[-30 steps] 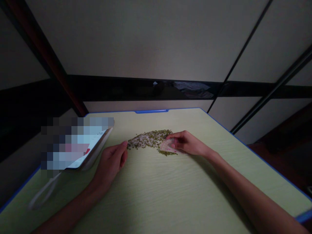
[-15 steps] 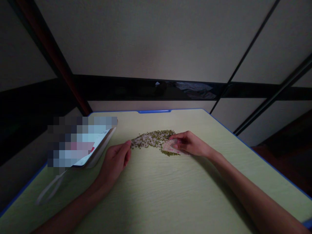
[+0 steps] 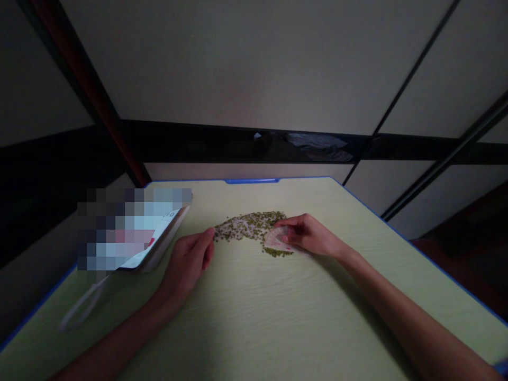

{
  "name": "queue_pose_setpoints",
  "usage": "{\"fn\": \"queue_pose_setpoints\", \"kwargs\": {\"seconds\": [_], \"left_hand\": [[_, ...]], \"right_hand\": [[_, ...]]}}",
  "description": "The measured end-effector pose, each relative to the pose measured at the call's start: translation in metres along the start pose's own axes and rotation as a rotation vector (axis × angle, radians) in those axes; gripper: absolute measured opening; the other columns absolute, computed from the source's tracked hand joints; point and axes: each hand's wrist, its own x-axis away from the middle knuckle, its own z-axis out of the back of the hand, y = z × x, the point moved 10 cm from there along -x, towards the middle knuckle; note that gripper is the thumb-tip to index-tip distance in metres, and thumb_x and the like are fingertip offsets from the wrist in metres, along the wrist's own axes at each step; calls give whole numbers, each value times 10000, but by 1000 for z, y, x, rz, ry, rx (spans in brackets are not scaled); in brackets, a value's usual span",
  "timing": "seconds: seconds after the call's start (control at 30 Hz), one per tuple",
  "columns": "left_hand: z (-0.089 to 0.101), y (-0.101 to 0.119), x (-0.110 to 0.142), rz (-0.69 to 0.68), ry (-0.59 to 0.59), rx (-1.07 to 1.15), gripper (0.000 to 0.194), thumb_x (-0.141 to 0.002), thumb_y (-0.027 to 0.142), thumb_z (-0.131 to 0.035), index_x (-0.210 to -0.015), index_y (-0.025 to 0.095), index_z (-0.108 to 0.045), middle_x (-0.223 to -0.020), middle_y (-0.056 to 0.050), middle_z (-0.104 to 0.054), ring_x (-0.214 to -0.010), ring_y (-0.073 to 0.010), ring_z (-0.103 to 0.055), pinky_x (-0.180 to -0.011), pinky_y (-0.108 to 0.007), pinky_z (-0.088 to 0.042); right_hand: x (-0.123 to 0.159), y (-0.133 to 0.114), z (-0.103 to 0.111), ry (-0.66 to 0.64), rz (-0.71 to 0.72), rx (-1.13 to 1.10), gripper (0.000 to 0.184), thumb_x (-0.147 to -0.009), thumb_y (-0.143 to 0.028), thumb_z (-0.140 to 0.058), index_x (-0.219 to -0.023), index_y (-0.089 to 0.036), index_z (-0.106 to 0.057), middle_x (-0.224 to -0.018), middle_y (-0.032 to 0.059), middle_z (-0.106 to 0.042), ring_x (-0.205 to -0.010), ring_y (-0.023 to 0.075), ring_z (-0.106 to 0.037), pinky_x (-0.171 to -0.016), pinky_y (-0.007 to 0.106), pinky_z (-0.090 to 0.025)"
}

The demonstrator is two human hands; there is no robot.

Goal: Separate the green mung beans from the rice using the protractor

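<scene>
Small green beans (image 3: 268,218), which look like mung beans, lie spread over a pale, whitish patch in the middle of the table. Whether that patch is a thin bag, a sheet or other grains I cannot tell. At its left tip my left hand (image 3: 190,259) is closed, thumb pressed on the curled fingers; what it pinches is hidden. My right hand (image 3: 313,235) grips a pale piece with pink print (image 3: 274,238) between thumb and fingers at the right end. More green beans show just below this piece, against the tabletop.
The light wood table (image 3: 254,317) has a blue rim and a blue handle (image 3: 252,181) at its far edge. On the left a device with a lit screen (image 3: 137,259), partly pixelated, leans tilted, a pale strap (image 3: 85,312) hanging from it. Cabinet panels (image 3: 246,69) stand behind.
The pale printed piece has tilted slightly in my right hand, and the beans below it sit a little lower. My left hand stays almost where it was.
</scene>
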Motion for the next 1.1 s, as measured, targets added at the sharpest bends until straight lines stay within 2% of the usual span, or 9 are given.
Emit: {"fn": "queue_pose_setpoints", "kwargs": {"seconds": [0.57, 0.9, 1.1], "left_hand": [[0, -2, 0, 6, -6, 13, 403, -735, 383, -420, -381, 194, -376, -327, 59, -332, -334, -72, -303, -366, -212, -223], [0, -1, 0, 8, -2, 11, 395, -730, 369, -420, -380, 193, -377, -331, 60, -331, -341, -71, -304, -371, -209, -229], [0, -1, 0, -8, 1, 17, 395, -725, 379, -431, -381, 190, -383, -334, 58, -339, -343, -73, -310, -362, -210, -226]], "right_hand": [[0, 9, 7, 21, -34, -12, 392, -695, -207, -529, -1041, -42, -606, -515, -38, -406, -449, 67, -310, -412, 200, -242], [0, 10, 16, 99, -60, 18, 402, -671, -216, -528, -1013, -29, -625, -515, -30, -419, -446, 67, -317, -420, 204, -252], [0, 9, 14, 148, -98, 1, 446, -678, -233, -531, -1069, -30, -603, -498, -36, -408, -430, 68, -306, -411, 203, -243]]}}
